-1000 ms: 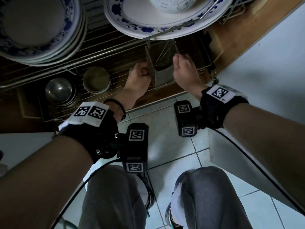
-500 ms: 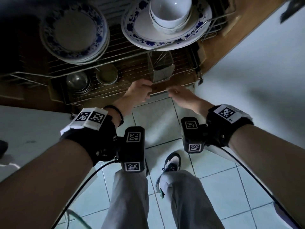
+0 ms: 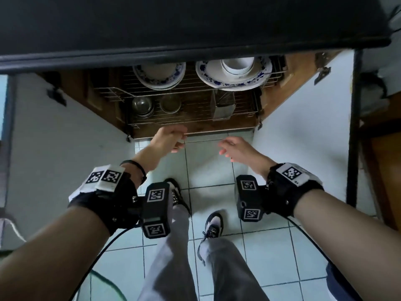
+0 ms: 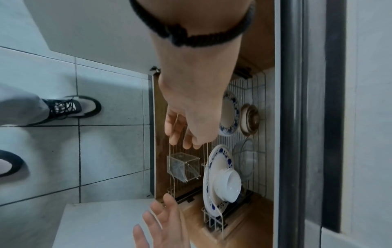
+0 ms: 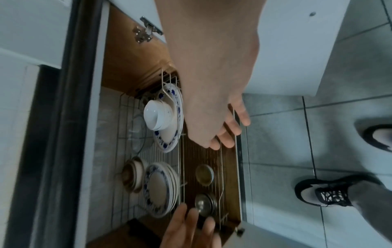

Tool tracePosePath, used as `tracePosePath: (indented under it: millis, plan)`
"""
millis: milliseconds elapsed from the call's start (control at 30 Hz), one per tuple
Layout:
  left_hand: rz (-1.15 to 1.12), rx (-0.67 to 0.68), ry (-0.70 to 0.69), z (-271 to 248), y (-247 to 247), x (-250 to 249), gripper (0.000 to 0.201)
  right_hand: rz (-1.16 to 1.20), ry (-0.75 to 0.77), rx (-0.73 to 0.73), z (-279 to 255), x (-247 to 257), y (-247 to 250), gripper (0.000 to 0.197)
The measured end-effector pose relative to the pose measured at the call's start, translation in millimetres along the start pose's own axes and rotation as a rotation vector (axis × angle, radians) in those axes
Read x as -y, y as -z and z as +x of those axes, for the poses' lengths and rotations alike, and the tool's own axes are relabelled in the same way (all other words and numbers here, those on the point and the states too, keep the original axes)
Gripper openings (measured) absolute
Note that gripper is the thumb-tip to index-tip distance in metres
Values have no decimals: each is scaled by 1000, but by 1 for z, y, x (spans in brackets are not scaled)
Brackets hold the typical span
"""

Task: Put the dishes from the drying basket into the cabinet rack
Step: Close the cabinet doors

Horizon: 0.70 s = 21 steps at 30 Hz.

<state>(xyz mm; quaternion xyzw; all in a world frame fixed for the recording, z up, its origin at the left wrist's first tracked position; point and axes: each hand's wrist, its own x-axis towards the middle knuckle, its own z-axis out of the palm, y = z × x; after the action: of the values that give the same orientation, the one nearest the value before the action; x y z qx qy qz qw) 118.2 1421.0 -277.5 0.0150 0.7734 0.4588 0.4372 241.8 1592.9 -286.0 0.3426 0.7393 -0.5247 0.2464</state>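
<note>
The wire cabinet rack point(image 3: 195, 119) sits inside the open lower cabinet. On its upper tier stand a stack of blue-rimmed plates point(image 3: 159, 77) and a large blue-rimmed plate point(image 3: 234, 82) carrying white bowls point(image 3: 237, 64). Steel bowls point(image 3: 143, 105), a small dish point(image 3: 170, 104) and a clear cutlery holder point(image 3: 223, 106) occupy the lower tier. My left hand point(image 3: 173, 137) hangs at the cabinet's front edge, fingers point(image 4: 186, 139) loose and empty. Over the floor to its right is my right hand point(image 3: 230, 148), fingers point(image 5: 231, 132) relaxed, holding nothing.
A dark countertop edge point(image 3: 195, 46) overhangs the cabinet and hides its back. White cabinet doors stand swung out on the left point(image 3: 65, 137) and right point(image 3: 303, 127). My shoes point(image 3: 213, 224) stand on the tiled floor point(image 3: 208, 170). A brown pot lid point(image 4: 250, 119) leans behind the plates.
Both hands have drawn back from the cutlery holder to the cabinet's front edge and loosened. My head has risen, so the rack looks smaller and the counter edge now covers the top.
</note>
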Motion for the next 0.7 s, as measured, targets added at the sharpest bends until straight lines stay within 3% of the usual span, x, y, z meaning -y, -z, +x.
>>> tracePosePath:
  millis: [167, 367, 467, 600, 700]
  plan:
    - [-91, -136, -90, -65, 43, 10, 27, -69, 87, 124, -35, 29, -49, 23]
    - [-95, -270, -269, -146, 168, 29, 23, -177, 59, 209, -56, 85, -124, 22]
    - [-194, -399, -336, -178, 220, 48, 27, -181, 56, 261, -59, 118, -173, 21]
    - [-245, -539, -221, -200, 259, 89, 15, -151, 51, 322, -71, 162, -236, 24]
    - [-258, -385, -59, -204, 261, 122, 23, -171, 94, 352, -75, 188, -273, 24]
